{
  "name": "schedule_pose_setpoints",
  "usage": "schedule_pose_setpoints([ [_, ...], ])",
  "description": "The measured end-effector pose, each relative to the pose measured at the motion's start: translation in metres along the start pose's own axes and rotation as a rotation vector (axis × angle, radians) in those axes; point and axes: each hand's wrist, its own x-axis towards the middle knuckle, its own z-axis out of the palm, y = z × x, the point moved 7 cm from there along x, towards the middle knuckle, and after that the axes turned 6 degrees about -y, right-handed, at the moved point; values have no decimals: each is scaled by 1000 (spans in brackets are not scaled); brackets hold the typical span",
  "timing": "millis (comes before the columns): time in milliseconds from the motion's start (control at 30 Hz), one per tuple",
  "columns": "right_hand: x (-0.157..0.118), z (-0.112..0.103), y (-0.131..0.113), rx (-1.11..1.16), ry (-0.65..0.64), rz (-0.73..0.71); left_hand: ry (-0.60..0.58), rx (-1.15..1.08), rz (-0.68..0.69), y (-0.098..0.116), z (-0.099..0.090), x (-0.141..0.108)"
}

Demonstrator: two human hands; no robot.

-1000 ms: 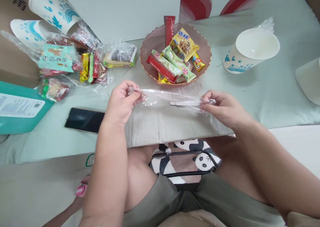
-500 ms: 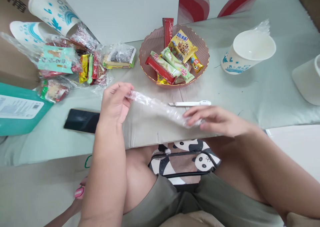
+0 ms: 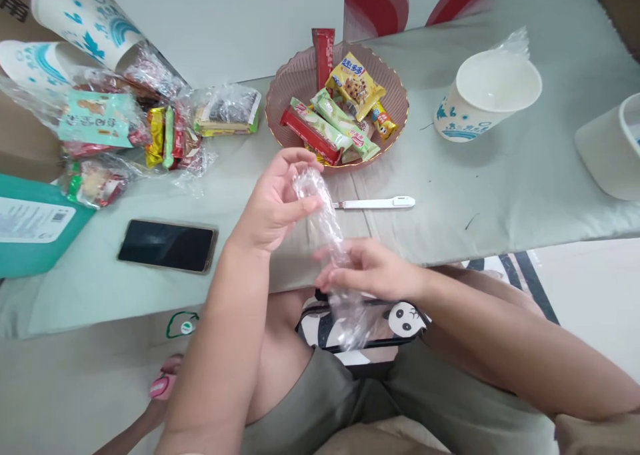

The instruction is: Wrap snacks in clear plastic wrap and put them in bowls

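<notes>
A crumpled clear plastic bag [image 3: 327,221], gathered into a long strip, slants between my two hands. Its upper end is gripped by my left hand [image 3: 275,205], between thumb and fingers, just in front of the snack bowl. My right hand [image 3: 377,268] is closed around the strip lower down, and the loose end hangs over the table edge above a panda-print bag [image 3: 320,325]. Behind my hands lies a white utility knife [image 3: 385,203], its blade end partly hidden by the plastic.
A pink glass bowl [image 3: 286,61] holds several wrapped snacks. To its left are bagged snacks [image 3: 95,125], paper cups [image 3: 90,21], a phone [image 3: 167,245] and a teal box [image 3: 30,255]. A paper cup [image 3: 480,108] and a white container [image 3: 605,155] stand right.
Stretched sideways before, the plastic now runs steeply downward. My left hand has moved right, and my right hand has come left and closed on the strip.
</notes>
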Motion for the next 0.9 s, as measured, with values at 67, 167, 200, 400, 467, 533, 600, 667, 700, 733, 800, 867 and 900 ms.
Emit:
schedule_pose_setpoints([
  [67, 1, 17, 12, 7, -56, 94, 89, 24, 67, 2, -9, 3],
  [167, -1, 30, 19, -7, -107, 137, 184, 113, 148, 5, -23, -1],
  [200, -2, 32, 19, -28, -113, 131, 213, 151, 173, 6, -28, -4],
  [400, -12, 41, 13, -78, -244, 106, 460, 326, 305, 14, -55, -25],
  [467, -16, 41, 8, -43, -278, 83, 497, 433, 283, 15, -57, -29],
  [533, -21, 39, 2, -8, -298, 34, 516, 551, 227, 15, -58, -30],
  [600, -24, 35, -5, 41, -300, -34, 540, 633, 176, 14, -60, -31],
  [667, -27, 31, -9, 92, -305, -82, 587, 675, 159, 14, -64, -32],
  [700, -27, 31, -9, 106, -316, -81, 612, 687, 160, 14, -67, -32],
  [733, -28, 31, -8, 111, -335, -70, 636, 698, 169, 14, -69, -33],
  [800, -29, 32, -7, 106, -373, -53, 660, 727, 195, 14, -72, -33],
  [867, -32, 31, -12, 81, -373, -91, 623, 758, 218, 14, -71, -32],
  [900, -34, 29, -18, 68, -353, -144, 587, 771, 229, 13, -68, -31],
])
